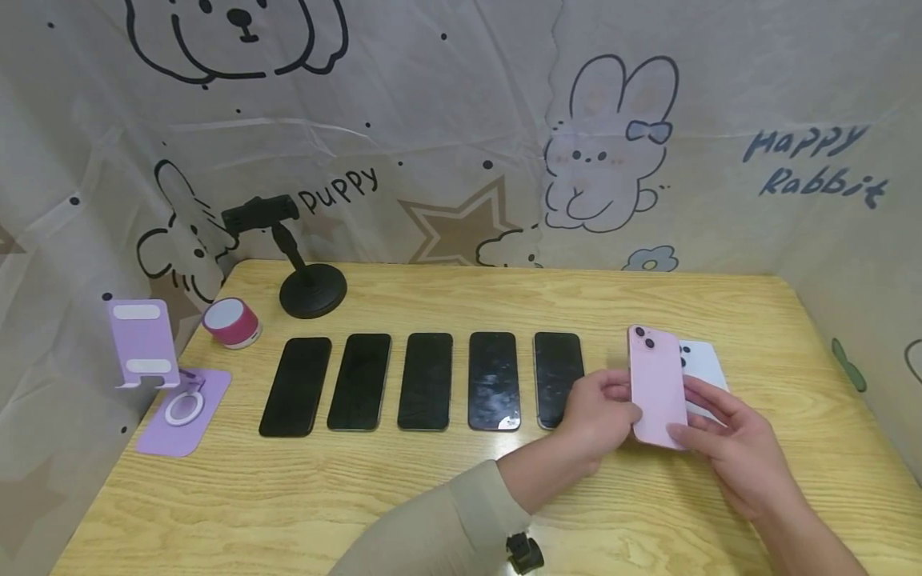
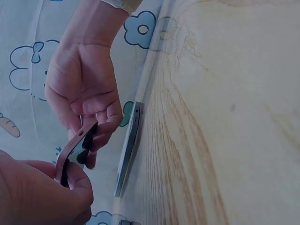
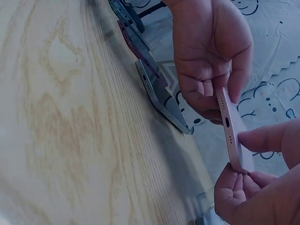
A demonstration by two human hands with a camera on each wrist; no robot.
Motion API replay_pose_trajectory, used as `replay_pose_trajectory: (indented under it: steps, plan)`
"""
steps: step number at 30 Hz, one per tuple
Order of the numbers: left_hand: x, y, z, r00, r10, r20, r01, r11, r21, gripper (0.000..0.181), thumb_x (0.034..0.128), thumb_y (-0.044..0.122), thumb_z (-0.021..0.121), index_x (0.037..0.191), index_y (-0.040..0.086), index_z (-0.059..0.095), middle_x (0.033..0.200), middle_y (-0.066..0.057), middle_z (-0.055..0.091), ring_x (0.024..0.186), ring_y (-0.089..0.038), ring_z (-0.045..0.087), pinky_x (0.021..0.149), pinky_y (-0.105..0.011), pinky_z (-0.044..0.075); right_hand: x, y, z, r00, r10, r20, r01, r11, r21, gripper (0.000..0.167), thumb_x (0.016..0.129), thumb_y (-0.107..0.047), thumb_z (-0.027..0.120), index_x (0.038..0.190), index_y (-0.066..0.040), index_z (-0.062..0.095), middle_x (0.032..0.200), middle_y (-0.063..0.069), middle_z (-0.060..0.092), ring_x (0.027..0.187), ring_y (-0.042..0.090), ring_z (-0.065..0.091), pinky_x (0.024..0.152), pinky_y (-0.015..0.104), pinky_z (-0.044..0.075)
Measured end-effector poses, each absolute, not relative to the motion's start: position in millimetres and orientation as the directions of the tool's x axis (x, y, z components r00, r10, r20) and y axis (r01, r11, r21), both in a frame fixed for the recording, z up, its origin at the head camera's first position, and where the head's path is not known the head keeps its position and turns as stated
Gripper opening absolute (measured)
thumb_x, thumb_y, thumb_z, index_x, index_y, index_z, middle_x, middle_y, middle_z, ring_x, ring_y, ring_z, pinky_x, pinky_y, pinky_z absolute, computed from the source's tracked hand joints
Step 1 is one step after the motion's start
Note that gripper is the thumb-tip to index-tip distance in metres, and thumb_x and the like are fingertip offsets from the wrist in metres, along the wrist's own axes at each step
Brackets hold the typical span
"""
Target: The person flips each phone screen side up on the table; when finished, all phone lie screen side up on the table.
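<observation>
A pink phone (image 1: 657, 392) is held above the table, its back with two camera lenses turned up. My left hand (image 1: 599, 412) pinches its left edge near the lower half. The right hand (image 1: 738, 448) grips the opposite edge, with the thumb on the back near the bottom corner. Partly hidden behind the right hand, a white phone (image 1: 706, 364) lies back up on the table. Left of the left hand lies a black-screened phone (image 1: 558, 372), its lower right part covered by that hand. In the right wrist view, the pink phone's charging port edge (image 3: 228, 123) shows.
Several more dark-screened phones (image 1: 493, 380) lie in a row on the wooden table (image 1: 403, 496). At the left stand a purple phone stand (image 1: 154, 424), a pink round speaker (image 1: 230, 322) and a black stand with a round base (image 1: 313, 290). A printed cloth hangs behind.
</observation>
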State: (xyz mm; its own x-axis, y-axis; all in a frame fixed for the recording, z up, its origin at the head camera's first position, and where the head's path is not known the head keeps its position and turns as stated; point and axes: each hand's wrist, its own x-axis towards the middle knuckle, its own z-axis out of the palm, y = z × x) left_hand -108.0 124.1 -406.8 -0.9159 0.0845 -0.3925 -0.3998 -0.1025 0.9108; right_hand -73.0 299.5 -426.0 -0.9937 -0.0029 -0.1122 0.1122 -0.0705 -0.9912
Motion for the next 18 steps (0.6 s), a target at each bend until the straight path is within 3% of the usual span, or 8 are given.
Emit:
replay_pose_trajectory:
  steps: [11, 18]
  plan:
    - [-108, 123, -405, -0.926, 0.135, -0.352, -0.376, -0.257, 0.89, 0.019, 0.0909, -0.005, 0.061, 0.102, 0.008, 0.069, 0.085, -0.001, 0.066, 0.075, -0.019, 0.064, 0.068, -0.037, 0.056, -73, 286, -423, -0.991, -0.007, -0.132, 0.132, 0.003, -0.991, 0.063, 0.091, 0.003, 0.071, 0.147, -0.003, 0.046, 0.12, -0.009, 0.062, 0.099, 0.009, 0.064, 0.077, 0.026, 0.056]
    - [-109, 127, -405, -0.932, 0.144, -0.332, -0.359, -0.261, 0.896, 0.016, 0.092, -0.005, 0.064, 0.098, 0.007, 0.073, 0.081, -0.003, 0.065, 0.072, -0.016, 0.064, 0.071, -0.038, 0.057, -73, 282, -422, -0.988, -0.042, -0.151, 0.151, 0.009, -0.988, 0.058, 0.096, -0.005, 0.066, 0.15, -0.008, 0.044, 0.122, -0.006, 0.06, 0.101, 0.01, 0.063, 0.074, 0.027, 0.056]
